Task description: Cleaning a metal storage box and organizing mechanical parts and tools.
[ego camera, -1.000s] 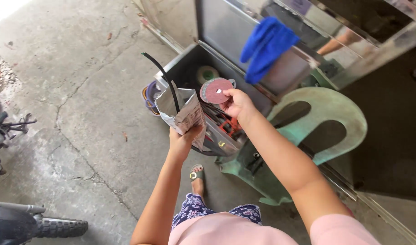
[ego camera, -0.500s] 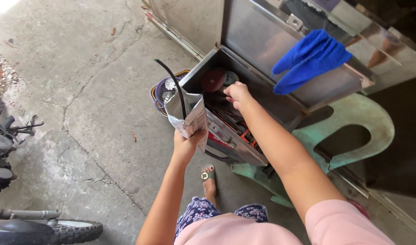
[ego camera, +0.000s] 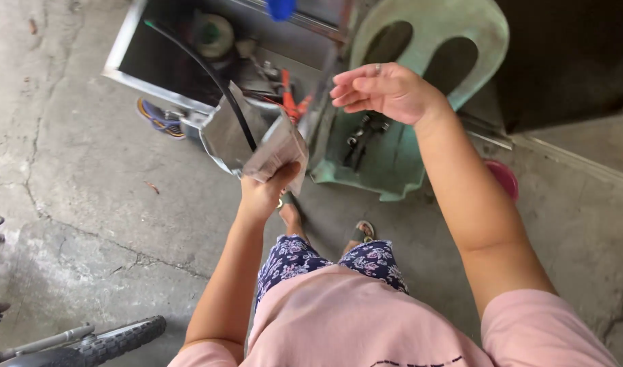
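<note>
My left hand (ego camera: pixel 264 194) grips the lower edge of a crumpled silver foil pouch (ego camera: pixel 251 141) with a black cable (ego camera: pixel 213 76) sticking up out of it. My right hand (ego camera: pixel 386 88) hovers empty above a green plastic chair (ego camera: pixel 420 41), fingers spread and pointing left, a ring on one finger. Just behind the pouch stands an open metal toolbox (ego camera: pixel 151 85) holding a tape roll (ego camera: pixel 214 35) and red-handled tools (ego camera: pixel 289 94). Dark metal parts (ego camera: pixel 362 132) lie on the chair seat.
Cracked concrete floor (ego camera: pixel 87 183) spreads to the left. A knobby tyre (ego camera: pixel 117 340) of a small motorbike lies at the bottom left. Coiled wires (ego camera: pixel 160 115) sit by the toolbox. A pink round thing (ego camera: pixel 503 178) rests right of the chair. My sandalled feet (ego camera: pixel 362 231) stand below.
My right hand has come out of the toolbox with nothing in it and now hovers over the chair. The red discs it held earlier are out of sight. The view tilted downward.
</note>
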